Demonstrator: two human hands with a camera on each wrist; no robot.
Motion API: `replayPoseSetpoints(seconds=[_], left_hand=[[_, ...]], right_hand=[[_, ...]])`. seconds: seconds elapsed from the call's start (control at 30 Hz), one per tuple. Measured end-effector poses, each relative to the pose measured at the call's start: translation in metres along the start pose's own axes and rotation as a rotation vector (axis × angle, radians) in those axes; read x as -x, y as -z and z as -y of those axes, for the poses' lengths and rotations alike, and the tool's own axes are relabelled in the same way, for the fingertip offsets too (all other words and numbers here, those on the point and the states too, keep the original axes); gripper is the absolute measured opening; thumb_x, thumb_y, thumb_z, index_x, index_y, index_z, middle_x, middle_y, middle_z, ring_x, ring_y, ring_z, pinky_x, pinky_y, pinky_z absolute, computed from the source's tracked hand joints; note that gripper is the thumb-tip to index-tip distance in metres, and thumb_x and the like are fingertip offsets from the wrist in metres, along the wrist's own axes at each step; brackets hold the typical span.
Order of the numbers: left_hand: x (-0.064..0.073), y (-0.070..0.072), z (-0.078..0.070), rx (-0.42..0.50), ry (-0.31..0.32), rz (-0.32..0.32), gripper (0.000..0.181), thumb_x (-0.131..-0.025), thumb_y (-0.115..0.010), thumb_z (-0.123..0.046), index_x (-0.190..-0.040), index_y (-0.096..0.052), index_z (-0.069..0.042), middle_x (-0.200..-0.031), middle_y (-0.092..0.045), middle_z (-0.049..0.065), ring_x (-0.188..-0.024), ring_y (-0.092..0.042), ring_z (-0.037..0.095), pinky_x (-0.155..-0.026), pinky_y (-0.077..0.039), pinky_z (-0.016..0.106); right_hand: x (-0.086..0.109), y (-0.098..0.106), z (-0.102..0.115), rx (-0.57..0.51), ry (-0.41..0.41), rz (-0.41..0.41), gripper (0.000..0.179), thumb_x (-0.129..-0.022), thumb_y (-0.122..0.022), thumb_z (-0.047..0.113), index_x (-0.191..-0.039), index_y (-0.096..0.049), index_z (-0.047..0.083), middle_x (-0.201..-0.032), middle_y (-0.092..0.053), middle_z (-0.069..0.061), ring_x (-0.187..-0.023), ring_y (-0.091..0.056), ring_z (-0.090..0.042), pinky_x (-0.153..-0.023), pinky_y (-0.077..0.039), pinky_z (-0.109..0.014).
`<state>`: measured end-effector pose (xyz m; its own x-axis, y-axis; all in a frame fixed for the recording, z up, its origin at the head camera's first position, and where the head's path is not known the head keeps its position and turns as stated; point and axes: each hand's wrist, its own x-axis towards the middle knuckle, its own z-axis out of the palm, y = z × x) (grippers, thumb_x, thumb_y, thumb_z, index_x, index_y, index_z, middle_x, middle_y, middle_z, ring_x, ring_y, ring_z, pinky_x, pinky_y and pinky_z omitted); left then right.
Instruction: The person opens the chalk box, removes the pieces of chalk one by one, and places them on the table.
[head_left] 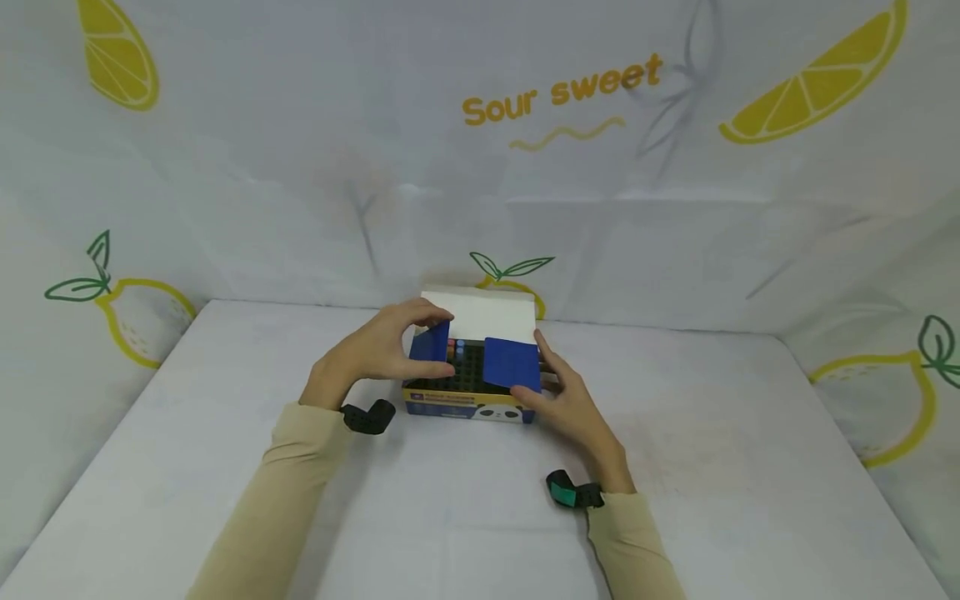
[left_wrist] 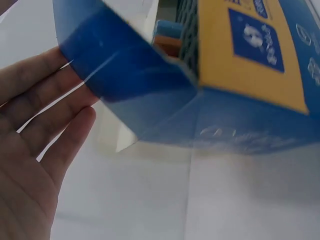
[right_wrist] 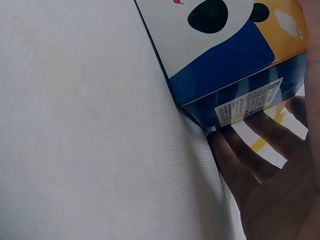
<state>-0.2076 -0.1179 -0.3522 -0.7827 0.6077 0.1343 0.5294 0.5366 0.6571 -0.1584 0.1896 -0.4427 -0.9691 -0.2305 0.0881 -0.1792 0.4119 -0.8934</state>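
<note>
A blue and yellow cardboard box [head_left: 442, 404] with a panda face on its front stands on the table, its white lid [head_left: 483, 312] raised at the back. Inside is a dark rack of holes [head_left: 468, 367], with a few coloured pieces [head_left: 460, 344] at the back left. My left hand [head_left: 382, 346] is at the left blue flap [left_wrist: 120, 65], straight fingertips touching its outer side while the thumb reaches over the box. Beside the right blue flap [head_left: 512, 364], my right hand [head_left: 562, 396] rests extended fingertips on the box's labelled side [right_wrist: 250, 102], thumb at the flap's front corner.
A white cloth covers the table [head_left: 712, 467]. Close behind the box hangs a white curtain [head_left: 300, 167] printed with lemons and lettering. Each wrist wears a black device, one at the left wrist [head_left: 369, 417] and one at the right wrist [head_left: 573, 492].
</note>
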Motion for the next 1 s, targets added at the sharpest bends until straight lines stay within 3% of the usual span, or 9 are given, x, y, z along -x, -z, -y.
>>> replayPoseSetpoints(seconds=[0.2, 0.47, 0.7, 0.87, 1.0], left_hand=[[0.009, 0.018, -0.002, -0.009, -0.011, 0.006, 0.077, -0.077, -0.089, -0.032, -0.141, -0.057, -0.004, -0.138, -0.063, 0.012, -0.129, -0.059, 0.032, -0.114, -0.046, 0.055], [0.026, 0.036, 0.012, 0.041, 0.026, 0.01, 0.085, -0.075, -0.092, -0.022, -0.146, -0.051, -0.003, -0.139, -0.061, 0.014, -0.136, -0.055, 0.037, -0.119, -0.042, 0.052], [0.034, 0.051, 0.02, -0.065, 0.095, 0.058, 0.075, -0.073, -0.093, -0.031, -0.137, -0.062, -0.007, -0.136, -0.064, 0.012, -0.132, -0.057, 0.037, -0.115, -0.044, 0.055], [0.039, 0.044, 0.031, -0.149, 0.135, 0.1, 0.073, -0.074, -0.092, -0.039, -0.134, -0.066, -0.006, -0.138, -0.064, 0.012, -0.133, -0.055, 0.037, -0.11, -0.046, 0.059], [0.041, 0.029, 0.043, -0.121, 0.146, 0.104, 0.08, -0.071, -0.093, -0.04, -0.138, -0.064, -0.007, -0.139, -0.063, 0.012, -0.132, -0.054, 0.036, -0.112, -0.044, 0.059]], right_hand=[[-0.001, 0.0, 0.002, -0.002, -0.004, 0.003, 0.093, -0.092, -0.076, 0.025, -0.165, -0.017, 0.03, -0.154, -0.047, -0.021, -0.135, -0.053, -0.042, -0.11, -0.048, -0.059], [-0.002, -0.001, -0.002, -0.019, 0.009, 0.011, 0.092, -0.093, -0.075, 0.025, -0.165, -0.018, 0.028, -0.156, -0.046, -0.021, -0.136, -0.052, -0.042, -0.111, -0.046, -0.06], [0.002, 0.002, -0.001, -0.011, -0.024, -0.002, 0.094, -0.092, -0.076, 0.028, -0.165, -0.016, 0.033, -0.155, -0.046, -0.019, -0.137, -0.051, -0.041, -0.111, -0.046, -0.059], [0.003, 0.001, -0.001, -0.018, -0.047, 0.0, 0.094, -0.091, -0.077, 0.032, -0.164, -0.017, 0.036, -0.156, -0.046, -0.018, -0.139, -0.05, -0.04, -0.113, -0.044, -0.059], [0.002, 0.0, -0.001, -0.021, -0.046, 0.007, 0.094, -0.091, -0.077, 0.032, -0.164, -0.017, 0.036, -0.157, -0.044, -0.018, -0.139, -0.05, -0.04, -0.114, -0.044, -0.058]])
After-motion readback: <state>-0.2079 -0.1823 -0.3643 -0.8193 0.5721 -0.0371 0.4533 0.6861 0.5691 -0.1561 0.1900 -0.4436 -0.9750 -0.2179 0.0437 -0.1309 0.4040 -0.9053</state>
